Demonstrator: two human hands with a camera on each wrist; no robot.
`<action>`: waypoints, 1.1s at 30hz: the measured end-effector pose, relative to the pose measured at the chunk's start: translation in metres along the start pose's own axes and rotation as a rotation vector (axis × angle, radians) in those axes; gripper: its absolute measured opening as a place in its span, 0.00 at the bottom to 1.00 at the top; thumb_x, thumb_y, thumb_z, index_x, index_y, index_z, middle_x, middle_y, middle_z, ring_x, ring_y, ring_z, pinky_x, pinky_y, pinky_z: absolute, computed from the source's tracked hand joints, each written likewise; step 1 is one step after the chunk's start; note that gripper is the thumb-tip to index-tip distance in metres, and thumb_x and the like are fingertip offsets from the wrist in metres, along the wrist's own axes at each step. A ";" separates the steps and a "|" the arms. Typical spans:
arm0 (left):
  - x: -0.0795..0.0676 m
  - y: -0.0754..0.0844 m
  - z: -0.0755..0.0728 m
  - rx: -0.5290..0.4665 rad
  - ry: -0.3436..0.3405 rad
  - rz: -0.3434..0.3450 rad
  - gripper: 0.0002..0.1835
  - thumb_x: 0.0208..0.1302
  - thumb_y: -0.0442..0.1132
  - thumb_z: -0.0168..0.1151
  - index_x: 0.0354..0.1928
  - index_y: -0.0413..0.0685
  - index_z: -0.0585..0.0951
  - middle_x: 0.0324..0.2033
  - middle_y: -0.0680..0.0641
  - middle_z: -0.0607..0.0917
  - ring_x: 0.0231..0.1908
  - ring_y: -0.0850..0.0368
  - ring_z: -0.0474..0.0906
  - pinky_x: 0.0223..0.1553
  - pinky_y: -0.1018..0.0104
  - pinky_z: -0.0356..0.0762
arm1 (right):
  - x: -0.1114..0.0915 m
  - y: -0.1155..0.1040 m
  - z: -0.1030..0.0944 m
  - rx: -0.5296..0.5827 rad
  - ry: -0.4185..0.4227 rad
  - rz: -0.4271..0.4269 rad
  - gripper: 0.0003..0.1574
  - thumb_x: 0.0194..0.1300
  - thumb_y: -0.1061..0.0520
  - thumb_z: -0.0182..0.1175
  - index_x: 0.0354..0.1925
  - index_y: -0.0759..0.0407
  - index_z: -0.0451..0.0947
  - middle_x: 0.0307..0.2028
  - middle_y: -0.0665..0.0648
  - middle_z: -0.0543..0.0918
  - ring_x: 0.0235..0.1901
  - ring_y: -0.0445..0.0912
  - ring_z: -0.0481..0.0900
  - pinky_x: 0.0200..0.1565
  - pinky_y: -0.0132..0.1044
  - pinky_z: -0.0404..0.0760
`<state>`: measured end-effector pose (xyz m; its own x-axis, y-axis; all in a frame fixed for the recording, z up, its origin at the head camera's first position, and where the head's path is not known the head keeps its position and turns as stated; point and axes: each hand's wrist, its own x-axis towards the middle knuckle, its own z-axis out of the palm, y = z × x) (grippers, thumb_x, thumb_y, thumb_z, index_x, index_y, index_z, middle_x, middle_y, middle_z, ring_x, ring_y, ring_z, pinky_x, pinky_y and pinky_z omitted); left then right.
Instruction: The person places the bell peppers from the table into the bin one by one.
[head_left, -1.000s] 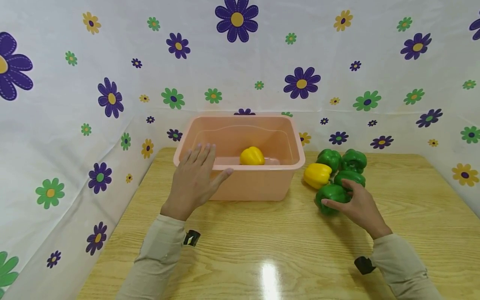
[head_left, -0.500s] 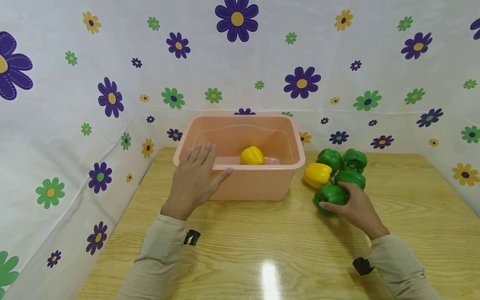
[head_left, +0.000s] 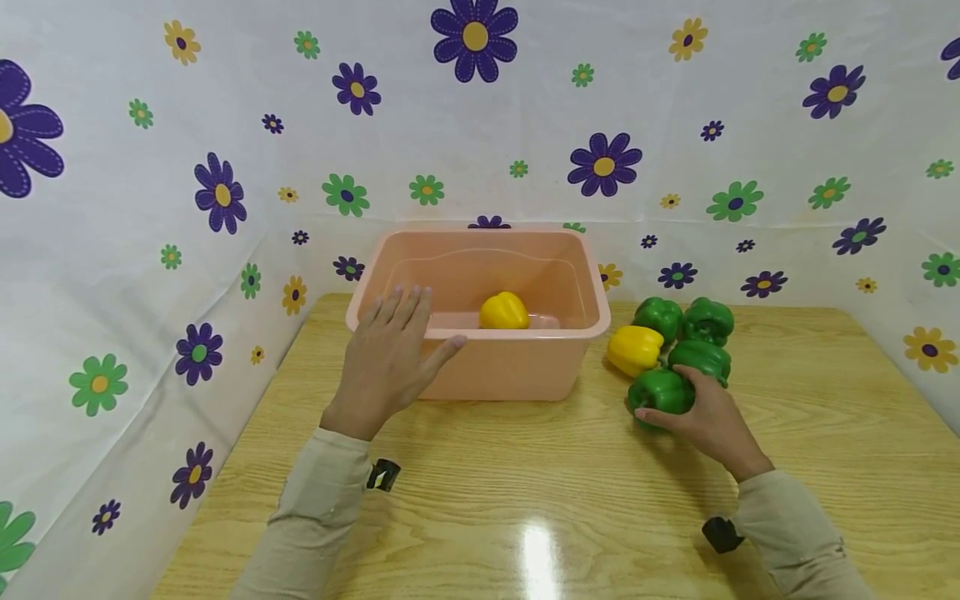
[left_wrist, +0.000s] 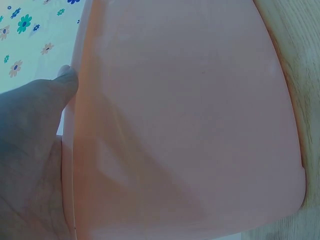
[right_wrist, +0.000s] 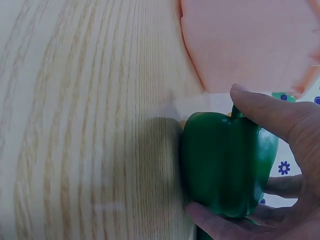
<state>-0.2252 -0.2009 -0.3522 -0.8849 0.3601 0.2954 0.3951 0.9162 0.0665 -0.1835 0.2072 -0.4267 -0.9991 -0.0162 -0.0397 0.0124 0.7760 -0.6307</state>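
My left hand (head_left: 382, 367) rests on the front rim of a pink plastic tub (head_left: 510, 367), its fingers straight and reaching over the edge. In the left wrist view the thumb (left_wrist: 67, 80) lies along that rim. On the right, my right hand (head_left: 716, 421) grips a green bell pepper (head_left: 658, 390). The right wrist view has the thumb by the stem of this green bell pepper (right_wrist: 225, 160) and the fingers around its other end, close to the table. A yellow bell pepper (head_left: 504, 311) lies inside the tub.
Just behind the gripped pepper lie another yellow bell pepper (head_left: 633, 350) and several green bell peppers (head_left: 700, 358). Everything stands on a wooden table (head_left: 465, 500). A white flower-patterned cloth (head_left: 420, 108) hangs behind the table and along its sides.
My right hand has moved slightly left and its fingers have closed around the front green pepper, which has shifted a little. The left hand has stayed put on the rim.
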 end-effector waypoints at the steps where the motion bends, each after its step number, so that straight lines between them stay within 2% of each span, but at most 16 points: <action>1: 0.000 0.000 0.000 0.000 0.000 0.000 0.48 0.74 0.69 0.43 0.78 0.37 0.55 0.76 0.37 0.59 0.77 0.39 0.48 0.77 0.47 0.42 | 0.000 0.000 0.000 -0.004 -0.003 0.006 0.68 0.59 0.35 0.73 0.73 0.79 0.52 0.66 0.83 0.63 0.62 0.73 0.67 0.61 0.70 0.69; 16: -0.001 0.000 -0.001 -0.011 -0.002 -0.003 0.48 0.74 0.70 0.42 0.78 0.37 0.55 0.77 0.38 0.57 0.77 0.38 0.48 0.77 0.47 0.40 | 0.001 -0.001 0.003 -0.006 -0.029 0.050 0.70 0.59 0.33 0.72 0.74 0.77 0.49 0.67 0.84 0.60 0.64 0.74 0.64 0.63 0.71 0.65; 33: -0.001 0.002 -0.004 -0.017 0.001 -0.006 0.47 0.74 0.69 0.44 0.78 0.37 0.56 0.76 0.38 0.59 0.77 0.39 0.49 0.78 0.49 0.41 | 0.001 -0.002 0.003 -0.016 -0.034 0.034 0.69 0.60 0.35 0.71 0.74 0.79 0.48 0.66 0.84 0.62 0.62 0.74 0.66 0.61 0.70 0.69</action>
<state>-0.2223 -0.2001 -0.3491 -0.8868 0.3549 0.2959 0.3943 0.9151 0.0843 -0.1846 0.2041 -0.4277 -0.9961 -0.0105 -0.0874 0.0457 0.7867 -0.6156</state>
